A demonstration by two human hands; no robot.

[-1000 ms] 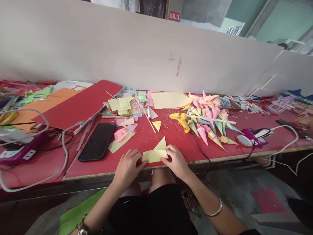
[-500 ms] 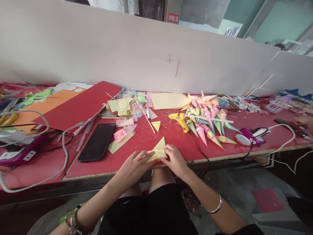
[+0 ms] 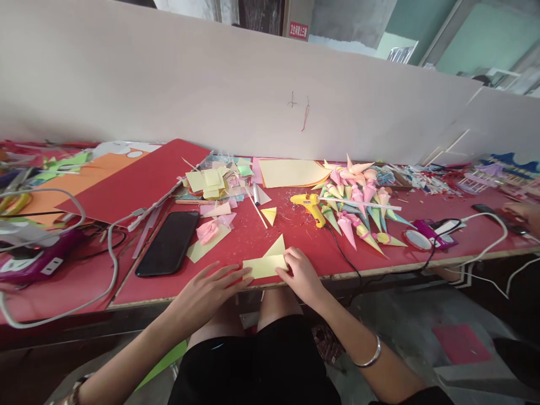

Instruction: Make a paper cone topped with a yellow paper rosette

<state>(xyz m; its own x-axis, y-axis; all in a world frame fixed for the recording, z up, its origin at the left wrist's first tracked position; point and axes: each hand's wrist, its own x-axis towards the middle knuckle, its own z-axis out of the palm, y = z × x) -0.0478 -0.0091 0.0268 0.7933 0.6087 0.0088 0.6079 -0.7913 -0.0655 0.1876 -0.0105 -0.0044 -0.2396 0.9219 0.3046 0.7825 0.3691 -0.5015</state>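
Note:
A strip of pale yellow paper (image 3: 265, 266) lies flat at the table's front edge, between my hands. My right hand (image 3: 304, 277) pinches its right end between thumb and fingers. At the left end, my left hand (image 3: 217, 285) has its thumb and index finger close together on the lower corner, its other fingers stretched out. A pale yellow paper triangle (image 3: 277, 246) sticks out behind the strip; whether the two are one sheet I cannot tell. Farther back rests a small folded yellow paper piece (image 3: 269, 216).
A black phone (image 3: 167, 244) lies left, near cut paper (image 3: 211, 180). Right of centre are a yellow glue gun (image 3: 310, 208), its cord trailing over the front edge, and a heap of coloured paper cones (image 3: 358, 197). Another person's hand (image 3: 527, 211) shows far right.
My left hand has moved left along the paper to its left end, uncovering the strip's middle. My right hand stays about where it was, at the right end.

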